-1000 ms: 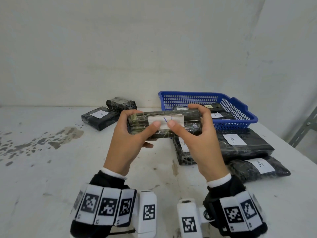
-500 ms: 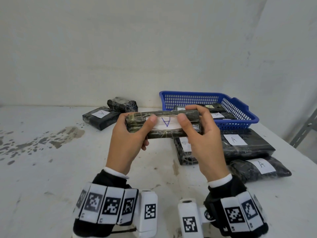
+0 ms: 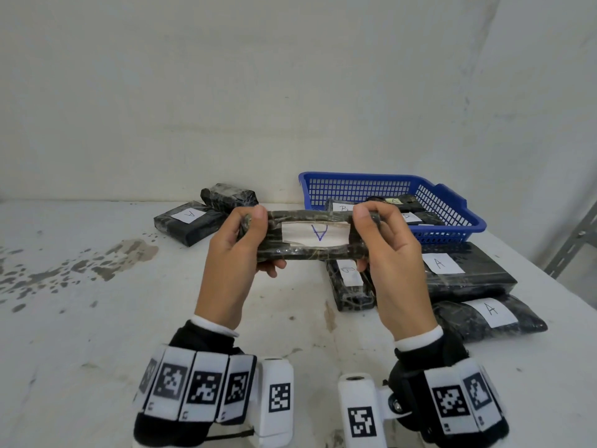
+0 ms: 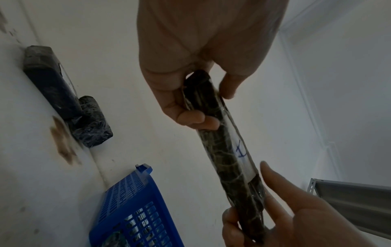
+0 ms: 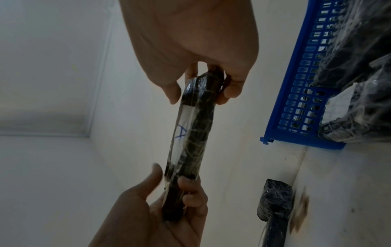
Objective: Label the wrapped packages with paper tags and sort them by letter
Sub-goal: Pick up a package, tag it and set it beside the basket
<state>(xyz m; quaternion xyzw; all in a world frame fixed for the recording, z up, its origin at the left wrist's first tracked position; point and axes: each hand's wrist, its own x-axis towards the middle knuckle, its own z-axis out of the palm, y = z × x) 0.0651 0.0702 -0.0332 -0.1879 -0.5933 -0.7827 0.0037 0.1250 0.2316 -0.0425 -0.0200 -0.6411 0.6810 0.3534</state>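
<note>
I hold a long dark wrapped package (image 3: 307,252) level above the table, one hand at each end. Its white paper tag (image 3: 318,233) faces me under clear film and bears a blue letter A. My left hand (image 3: 258,242) grips the left end, thumb on top and fingers curled beneath. My right hand (image 3: 366,240) grips the right end the same way. The left wrist view shows the package (image 4: 222,147) running from my left hand (image 4: 198,100) to my right hand (image 4: 253,208). In the right wrist view my right hand (image 5: 207,90) pinches the package (image 5: 196,137).
A blue basket (image 3: 452,215) at the back right holds packages tagged B. Two A-tagged packages (image 3: 468,273) (image 3: 491,315) lie right of my hands, and a B-tagged one (image 3: 349,286) lies below them. At the back left are an A-tagged package (image 3: 187,221) and an untagged one (image 3: 229,197).
Both thumbs have slid outward from the middle of the tag to the package's ends, uncovering the letter A. The package has turned so the tag faces me more.
</note>
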